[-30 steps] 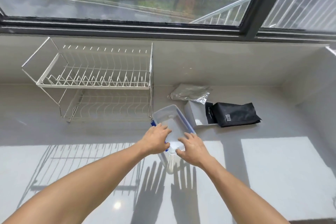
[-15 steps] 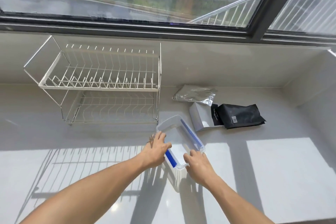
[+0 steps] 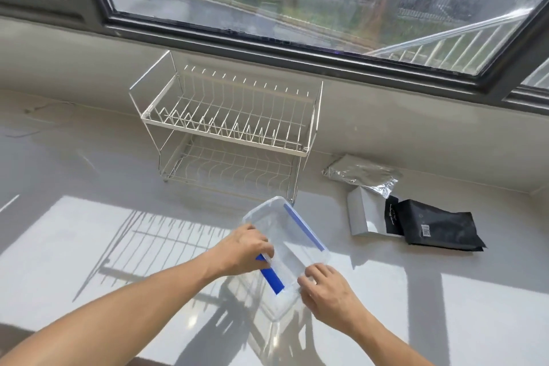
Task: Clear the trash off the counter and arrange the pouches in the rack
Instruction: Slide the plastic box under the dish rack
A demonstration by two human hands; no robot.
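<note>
A clear plastic container [image 3: 289,242] with blue side clips is held tilted above the white counter [image 3: 89,246]. My left hand [image 3: 243,246] grips its left edge at a blue clip. My right hand [image 3: 326,288] grips its near right corner. Behind it stands a white two-tier wire rack [image 3: 231,128] with nothing on it. To the right lie three pouches: a silver foil pouch [image 3: 361,174], a white pouch [image 3: 367,214] with a black label, and a black pouch [image 3: 439,227] overlapping the white one.
A low ledge and a wide dark-framed window [image 3: 297,9] run behind the counter. Sunlit patches and the rack's shadow fall across the near counter. A side wall rises at the far right.
My view has swung left, so rack and pouches now sit further right. The container has stayed in both hands and shifted a little to the right of the rack.
</note>
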